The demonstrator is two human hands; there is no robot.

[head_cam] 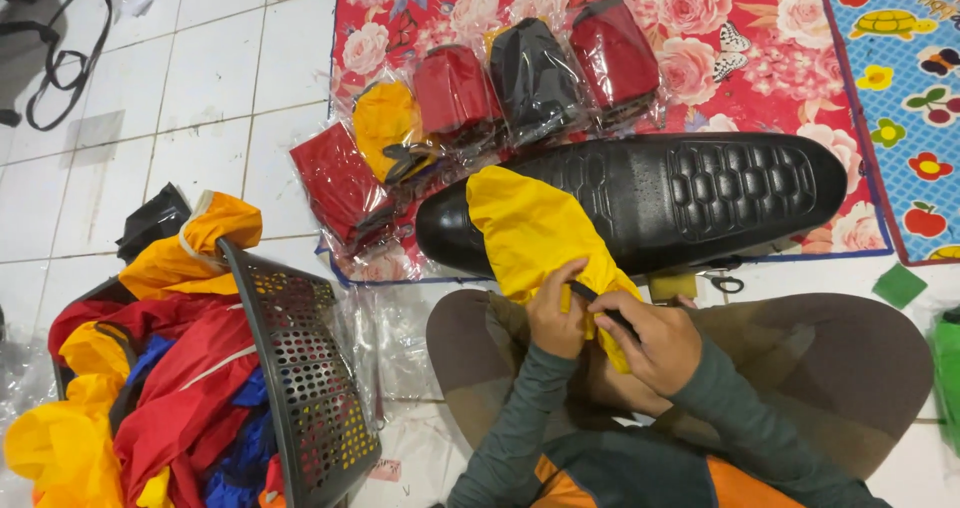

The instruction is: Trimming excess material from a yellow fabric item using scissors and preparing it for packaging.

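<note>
Yellow cover (pixel 530 230) gripped by left hand (pixel 556 313), right hand (pixel 652 340) clenching a dark tool (pixel 600 303); clear-bagged red, yellow, black packets (pixel 455 93) behind.

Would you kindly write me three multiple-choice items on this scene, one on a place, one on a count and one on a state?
1. Where does the yellow cover lie?
A. over the near end of the black seat
B. inside the basket
C. on the bare tiles

2. How many bagged packs on the floral mat are red?
A. one
B. three
C. five

3. What is the right hand doing?
A. resting flat on the floor
B. gripping a thin dark tool against the cover, by the left hand
C. lifting the basket

Answers: 1 A, the yellow cloth drapes over the seat's near end. 2 B, three red packs sit among one yellow and one black. 3 B, its fingers close round a dark stick at the cloth.
</note>
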